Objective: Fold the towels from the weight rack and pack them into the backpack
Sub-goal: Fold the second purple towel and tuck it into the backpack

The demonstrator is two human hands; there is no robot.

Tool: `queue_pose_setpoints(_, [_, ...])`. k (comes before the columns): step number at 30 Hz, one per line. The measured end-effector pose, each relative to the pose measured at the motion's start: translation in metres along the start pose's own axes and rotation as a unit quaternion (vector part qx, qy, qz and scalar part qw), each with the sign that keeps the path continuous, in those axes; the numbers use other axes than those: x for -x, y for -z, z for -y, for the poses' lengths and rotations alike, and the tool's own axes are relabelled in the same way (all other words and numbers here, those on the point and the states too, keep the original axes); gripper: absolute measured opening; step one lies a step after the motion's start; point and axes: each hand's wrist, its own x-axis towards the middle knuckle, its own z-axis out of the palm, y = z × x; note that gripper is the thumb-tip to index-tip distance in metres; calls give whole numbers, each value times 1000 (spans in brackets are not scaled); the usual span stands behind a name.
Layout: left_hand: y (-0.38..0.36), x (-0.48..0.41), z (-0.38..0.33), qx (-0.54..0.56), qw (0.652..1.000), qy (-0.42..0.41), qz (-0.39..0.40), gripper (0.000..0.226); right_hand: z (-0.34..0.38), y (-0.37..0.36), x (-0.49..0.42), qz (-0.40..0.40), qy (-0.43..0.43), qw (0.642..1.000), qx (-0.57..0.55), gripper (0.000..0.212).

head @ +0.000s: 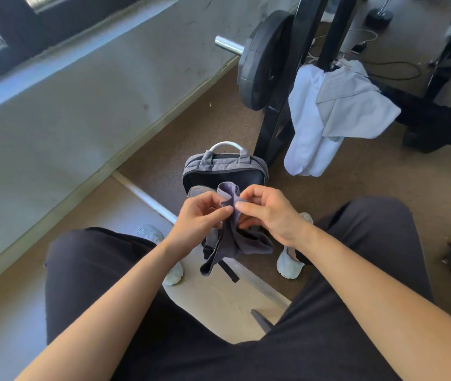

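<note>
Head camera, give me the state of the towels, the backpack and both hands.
purple towel: unfolded, hanging from both hands.
left hand: pinches the purple towel.
right hand: pinches the purple towel.
backpack: open, upright on the floor.
white towel: hangs on the rack.
grey towel: draped on the rack.

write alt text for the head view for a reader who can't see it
A seated person's left hand and right hand pinch a dark purple towel over an open grey backpack on the floor. Two pale towels hang on a black weight rack behind it.
</note>
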Motion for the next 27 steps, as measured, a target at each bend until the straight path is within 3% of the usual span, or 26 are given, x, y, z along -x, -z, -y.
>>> queue_pose_setpoints(3, [2,2,0,31,999,-3,12,8,4,-1,1,22,-15,999,-27,14])
queue_pose_setpoints(7, [6,1,2,-36,998,-44,3,29,7,0,1,38,-14,999,-13,29])
queue_pose_setpoints(12, [2,-2,2,-44,997,-64,-25,17,7,-5,3,41,61,988,139,28])
queue_pose_setpoints(15, [9,-3,6,-63,995,-71,-12,21,9,-3,2,-18,160,948,275,31])
queue_pose_setpoints(17, [12,-3,6,-67,994,-80,7,22,12,0,-1,-32,201,919,337,45])
queue_pose_setpoints(20, [11,-2,4,-68,992,-101,27,14,16,-2,-2,36,164,903,396,62])
queue_pose_setpoints(23, [13,-1,5,-70,991,-111,34,9,14,-1,-1,64,107,896,426,44])
queue_pose_setpoints(27, [15,-4,12,-56,994,-80,49,19,20,7,2,38,113,911,395,13])
